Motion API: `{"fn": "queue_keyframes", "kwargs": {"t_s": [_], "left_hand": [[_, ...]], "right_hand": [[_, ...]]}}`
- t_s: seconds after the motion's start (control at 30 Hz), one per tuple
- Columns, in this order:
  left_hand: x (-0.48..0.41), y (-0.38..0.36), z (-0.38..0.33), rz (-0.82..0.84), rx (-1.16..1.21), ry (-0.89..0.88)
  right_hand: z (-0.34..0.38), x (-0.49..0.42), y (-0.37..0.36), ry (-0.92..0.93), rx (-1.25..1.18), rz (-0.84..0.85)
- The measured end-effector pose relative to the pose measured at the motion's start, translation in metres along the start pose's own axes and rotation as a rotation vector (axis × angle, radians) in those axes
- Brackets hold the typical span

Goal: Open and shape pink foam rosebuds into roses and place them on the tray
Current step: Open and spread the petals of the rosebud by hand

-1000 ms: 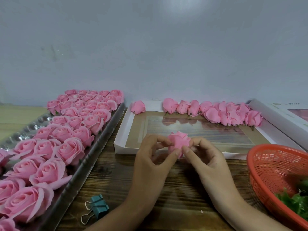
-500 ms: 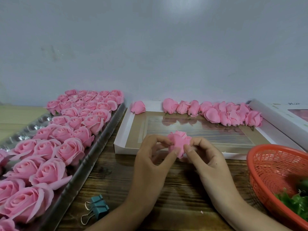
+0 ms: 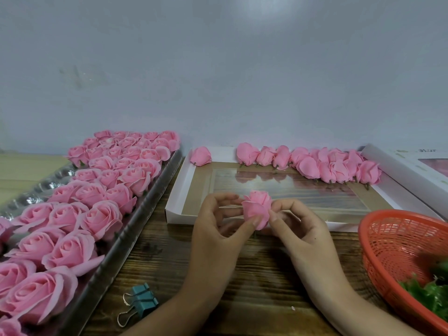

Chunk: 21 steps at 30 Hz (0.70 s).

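Note:
A pink foam rosebud (image 3: 257, 207) is held above the wooden table in front of me. My left hand (image 3: 215, 229) pinches its lower left side between thumb and fingers. My right hand (image 3: 298, 226) pinches its right side with curled fingers. On the left, a long silver tray (image 3: 116, 251) carries several opened pink roses (image 3: 97, 214) in rows. A row of closed rosebuds (image 3: 315, 163) lies along the far edge of a shallow white box lid (image 3: 179, 197), with one bud (image 3: 200, 155) apart at its left corner.
A red plastic basket (image 3: 388, 241) with green leaves (image 3: 429, 292) stands at the right. A teal binder clip (image 3: 140, 301) lies on the wood near me. A second white box (image 3: 407, 170) sits at the far right. A grey wall runs behind everything.
The bud has turned a little between my fingers, and an outer petal now stands out more on its lower front. Both hands stay in nearly the same place.

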<state>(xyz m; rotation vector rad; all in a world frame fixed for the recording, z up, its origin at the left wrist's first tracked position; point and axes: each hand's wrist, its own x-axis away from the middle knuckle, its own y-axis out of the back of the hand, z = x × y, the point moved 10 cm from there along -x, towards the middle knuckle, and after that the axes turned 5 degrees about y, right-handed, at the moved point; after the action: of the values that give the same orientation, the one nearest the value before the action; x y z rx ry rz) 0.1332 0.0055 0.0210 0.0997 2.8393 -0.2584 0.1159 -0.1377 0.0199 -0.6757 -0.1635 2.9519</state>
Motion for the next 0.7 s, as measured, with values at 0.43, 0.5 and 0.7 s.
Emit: {"fn": "queue_keyframes", "kwargs": {"t_s": [0.43, 0.5, 0.7], "left_hand": [[-0.0012, 0.004, 0.0, -0.025, -0.043, -0.048], [-0.0019, 0.005, 0.0002, -0.028, -0.051, -0.056], [-0.0001, 0.0037, -0.0013, -0.027, -0.09, -0.067]], "right_hand": [[0.0052, 0.0012, -0.0038, 0.066, 0.032, 0.052], [0.0058, 0.0011, -0.0041, 0.076, 0.03, 0.058], [0.0046, -0.0018, -0.0019, 0.087, 0.045, 0.053]]}}
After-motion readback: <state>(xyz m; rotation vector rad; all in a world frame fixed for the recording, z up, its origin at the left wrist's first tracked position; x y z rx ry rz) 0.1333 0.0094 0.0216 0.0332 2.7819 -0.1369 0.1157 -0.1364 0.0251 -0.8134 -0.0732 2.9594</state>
